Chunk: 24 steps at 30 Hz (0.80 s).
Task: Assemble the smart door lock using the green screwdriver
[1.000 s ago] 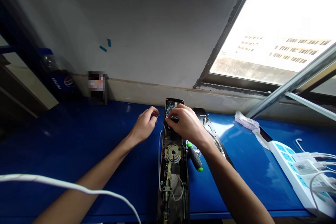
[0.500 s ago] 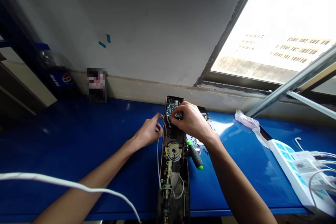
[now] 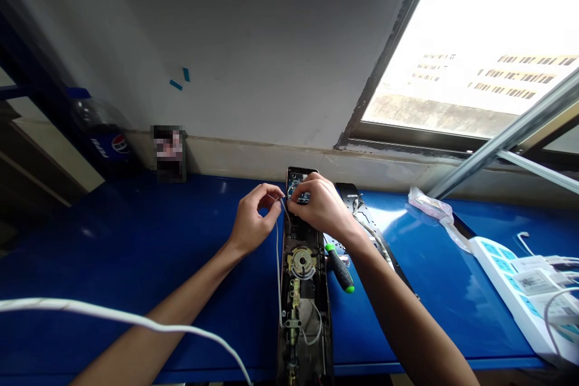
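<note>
A long dark opened housing (image 3: 300, 235), which looks like a door lock body, lies lengthwise before me with a round metal part and thin wires inside. My left hand (image 3: 257, 217) is at its upper left edge, thumb and forefinger pinching a thin white wire (image 3: 277, 253) that runs down along the housing's left side. Over the blue circuit board (image 3: 295, 181) at the far end, my right hand (image 3: 319, 204) has its fingers pressed together. What sits between those fingertips is hidden. Right of the housing lies a green-and-black screwdriver (image 3: 340, 268).
A black panel with a sleeved cable (image 3: 373, 232) lies behind my right forearm, near small screws. Farther right are a plastic packet (image 3: 429, 205) and a white power strip (image 3: 509, 289) with plugs. A Pepsi bottle (image 3: 106, 139) stands back left. A thick white cable (image 3: 113, 315) crosses the foreground.
My left hand has risen and pinches the wire close to the housing's edge. My right hand has shifted slightly left over the board. The view has moved a little, showing more of the black panel.
</note>
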Motion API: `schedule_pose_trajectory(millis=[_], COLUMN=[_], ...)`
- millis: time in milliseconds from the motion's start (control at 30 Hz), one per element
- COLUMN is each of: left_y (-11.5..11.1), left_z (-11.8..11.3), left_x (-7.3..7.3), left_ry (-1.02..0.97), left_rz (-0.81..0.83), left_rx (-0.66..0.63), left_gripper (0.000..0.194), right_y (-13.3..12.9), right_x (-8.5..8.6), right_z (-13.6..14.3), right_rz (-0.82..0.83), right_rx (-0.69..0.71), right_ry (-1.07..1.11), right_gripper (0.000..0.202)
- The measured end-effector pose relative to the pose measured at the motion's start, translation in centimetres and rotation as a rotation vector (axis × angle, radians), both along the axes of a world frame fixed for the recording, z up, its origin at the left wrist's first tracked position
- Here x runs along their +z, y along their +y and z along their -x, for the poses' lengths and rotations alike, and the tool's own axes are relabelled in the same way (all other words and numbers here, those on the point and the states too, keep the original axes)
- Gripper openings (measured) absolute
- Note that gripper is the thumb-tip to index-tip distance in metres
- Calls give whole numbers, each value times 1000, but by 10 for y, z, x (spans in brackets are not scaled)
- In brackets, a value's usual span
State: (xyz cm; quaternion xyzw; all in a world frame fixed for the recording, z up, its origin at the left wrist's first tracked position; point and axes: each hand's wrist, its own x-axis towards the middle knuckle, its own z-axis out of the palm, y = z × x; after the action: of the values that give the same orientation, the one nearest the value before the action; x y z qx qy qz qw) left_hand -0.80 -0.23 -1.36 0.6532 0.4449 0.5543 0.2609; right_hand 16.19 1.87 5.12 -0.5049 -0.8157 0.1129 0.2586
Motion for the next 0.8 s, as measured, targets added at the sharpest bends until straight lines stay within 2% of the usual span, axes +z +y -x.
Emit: schedule_pose_trajectory(millis=[167,333,433,567,700,800], left_y=[-5,-7,-7,-7,-7,-6], left_z=[-4,-12,-14,-15,-15,-14], left_x=[6,9,10,7,2,-2], left_ry=[25,146,147,125,74,32], left_rz=[-80,-182,-172,-134,-125,-162], left_rx=[-49,-16,8,28,56,96], left_gripper=[12,18,19,21,23,24], right_y=[-9,-18,-20,-17,-11,-5], right_x=[13,14,14,15,14,11], right_z=[-19,-30,-31,-30,-27,-24], right_rz=[48,101,89,34,36,15], right_rx=[3,29,52,60,129,147], right_ry=[-11,-55,-43,17,46,28], right_gripper=[6,12,16,10,32,34])
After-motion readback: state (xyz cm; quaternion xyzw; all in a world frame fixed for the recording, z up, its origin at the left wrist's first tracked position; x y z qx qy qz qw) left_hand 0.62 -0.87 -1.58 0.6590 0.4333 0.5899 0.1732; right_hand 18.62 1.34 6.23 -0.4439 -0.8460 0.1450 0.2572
